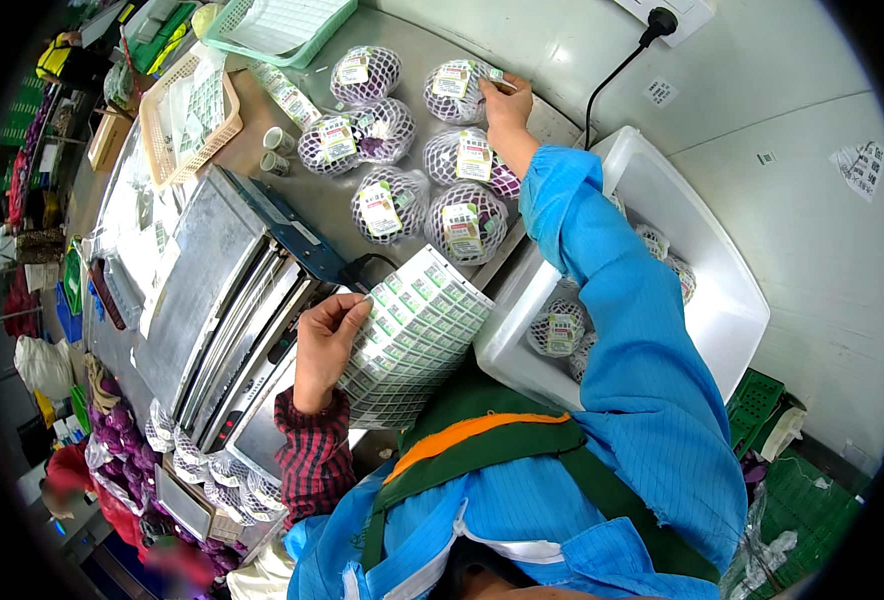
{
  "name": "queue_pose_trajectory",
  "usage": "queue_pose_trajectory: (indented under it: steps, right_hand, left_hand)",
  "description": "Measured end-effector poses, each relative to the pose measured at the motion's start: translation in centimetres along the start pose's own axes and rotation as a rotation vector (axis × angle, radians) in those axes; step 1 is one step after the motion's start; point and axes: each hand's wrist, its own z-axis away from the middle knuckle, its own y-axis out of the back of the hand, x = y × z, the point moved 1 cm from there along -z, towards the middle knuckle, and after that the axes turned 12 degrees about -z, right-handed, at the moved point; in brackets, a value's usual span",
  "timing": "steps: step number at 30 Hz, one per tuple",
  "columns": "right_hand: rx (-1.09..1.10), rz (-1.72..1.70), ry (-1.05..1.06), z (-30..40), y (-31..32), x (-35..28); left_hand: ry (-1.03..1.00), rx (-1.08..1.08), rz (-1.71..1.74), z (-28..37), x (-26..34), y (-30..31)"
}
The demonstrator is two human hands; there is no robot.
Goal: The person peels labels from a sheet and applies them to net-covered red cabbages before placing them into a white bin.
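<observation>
My left hand pinches the edge of a sheet of small green-and-white stickers, which hangs bent in front of my apron. A small sticker is at the fingertips of my right hand, against the side of a wrapped red cabbage. That cabbage is in a white foam net and bears a larger printed label. Several more netted, labelled cabbages are grouped on the metal table, some with a small sticker too.
A white plastic bin with netted cabbages stands at my right. Left of the sheet is a stainless-steel wrapping machine. Farther back lie a beige basket, a mint-green basket and label rolls. A power cord hangs along the wall.
</observation>
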Motion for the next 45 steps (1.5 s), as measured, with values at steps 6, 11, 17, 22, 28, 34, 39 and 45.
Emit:
queue_pose_trajectory:
  steps: [6, 11, 17, 22, 28, 34, 39, 45]
  right_hand:
    - [0.078, 0.180, 0.169, -1.7, 0.4, -0.3]
    - [-0.342, -0.075, -0.060, 2.2, -7.2, -2.6]
    - [-0.133, -0.018, -0.234, 1.9, -15.9, 4.0]
    - [-0.027, 0.219, -0.193, 2.6, -16.7, 4.0]
    - [0.011, 0.540, 0.113, 0.9, -16.6, 5.1]
    - [-0.524, 0.454, 0.355, 2.7, -15.0, 4.3]
    - [-1.815, 0.145, -0.034, 23.0, -10.3, -9.8]
    - [-2.292, 0.403, 0.340, 34.0, -3.1, -12.8]
  left_hand:
    - [0.030, 0.023, 0.019, 0.8, 0.3, 0.7]
    - [0.023, 0.031, 0.046, 1.5, -0.5, 1.2]
    - [0.026, 0.051, 0.095, 1.9, -0.1, 1.3]
    - [0.053, 0.062, 0.117, 2.0, -1.3, 2.1]
    - [0.046, 0.067, 0.127, 2.1, -0.9, 2.6]
    - [0.050, 0.151, 0.055, 4.1, 0.0, 3.7]
    - [0.054, 0.241, -0.060, 9.2, 0.6, 3.7]
    - [-0.019, 0.383, -0.079, 17.7, 0.1, 1.8]
